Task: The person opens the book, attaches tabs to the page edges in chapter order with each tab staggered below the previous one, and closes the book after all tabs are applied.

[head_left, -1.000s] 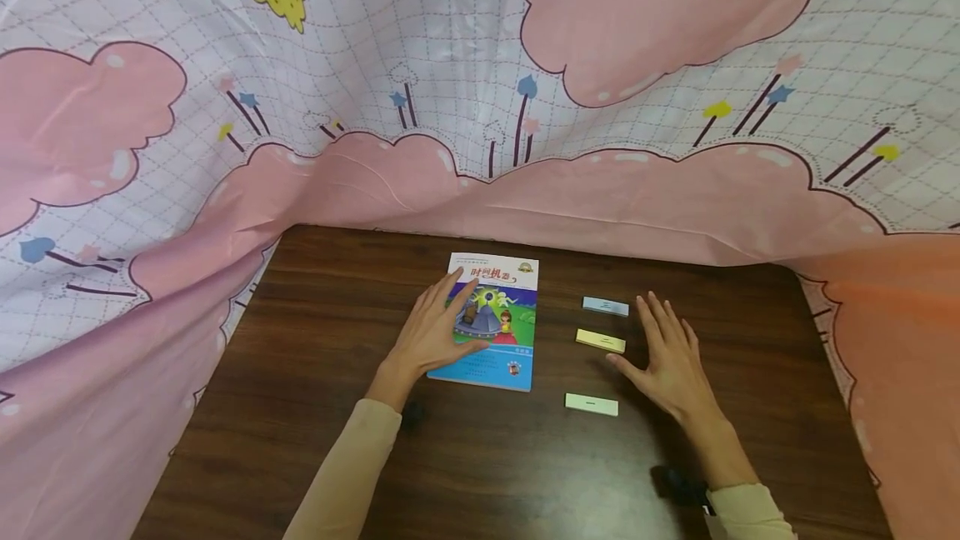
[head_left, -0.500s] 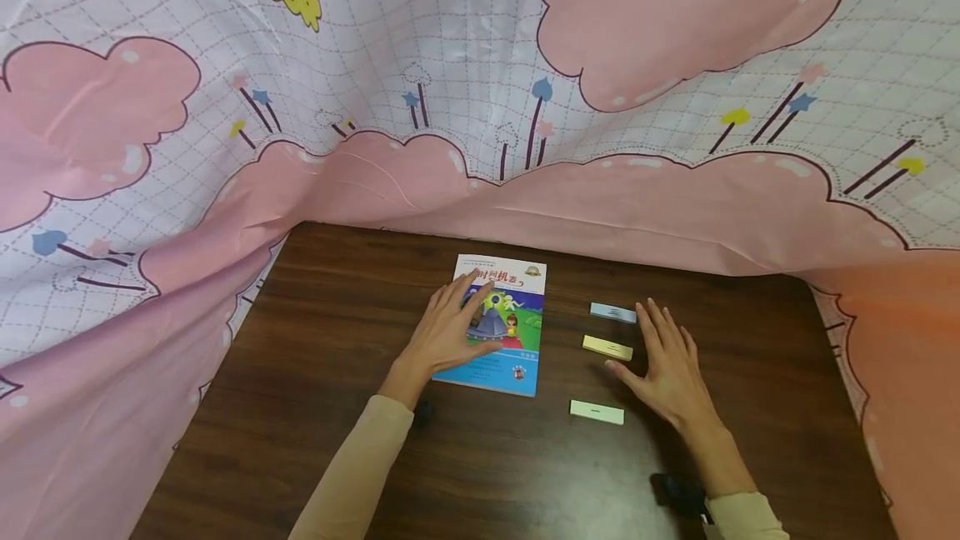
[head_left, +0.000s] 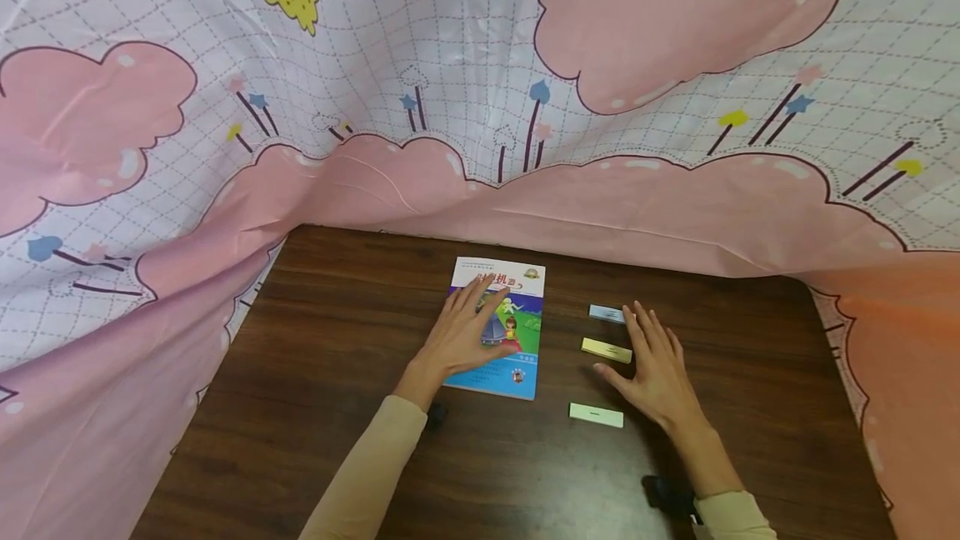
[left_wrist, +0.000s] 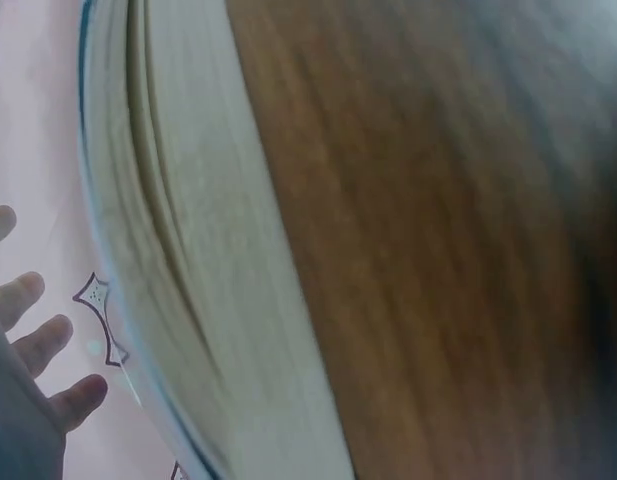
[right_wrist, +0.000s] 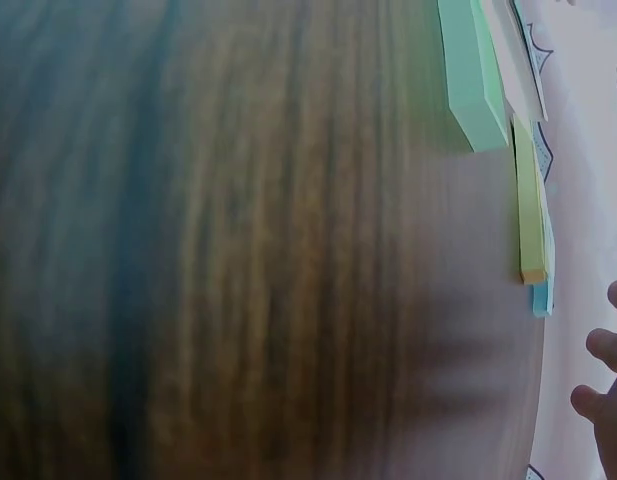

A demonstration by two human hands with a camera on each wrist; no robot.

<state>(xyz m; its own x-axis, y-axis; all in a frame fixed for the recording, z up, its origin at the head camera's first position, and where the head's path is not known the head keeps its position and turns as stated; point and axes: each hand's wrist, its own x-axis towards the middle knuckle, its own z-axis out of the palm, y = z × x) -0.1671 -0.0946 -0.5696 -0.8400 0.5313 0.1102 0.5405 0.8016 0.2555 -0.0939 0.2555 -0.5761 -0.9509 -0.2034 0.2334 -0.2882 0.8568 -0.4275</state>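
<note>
A paperback book (head_left: 491,380) with a colourful cartoon cover lies on the dark wooden table. Over its left half my left hand (head_left: 467,332) hovers with fingers spread, hiding part of the cover. To the book's right, three small sticky-note pads lie in a column: blue (head_left: 605,312), yellow (head_left: 606,350) and pale green (head_left: 596,415), each with a dark mark on top. My right hand (head_left: 656,361) is above the table just right of the pads, fingers spread, its fingertips overlapping the blue pad's right end. Neither hand holds anything. The left wrist view shows the book's page edges (left_wrist: 218,240) close up.
The dark wooden table (head_left: 322,340) ends at the back against a pink and white patterned cloth (head_left: 570,207), which also hangs at both sides. Dark wrist-worn devices sit under both forearms, one below the right wrist (head_left: 693,448).
Both hands have drifted slightly: the left moves right, farther over the book, and the right moves a little left, overlapping the blue pad. The head view has shifted slightly. Book and pads stay put.
</note>
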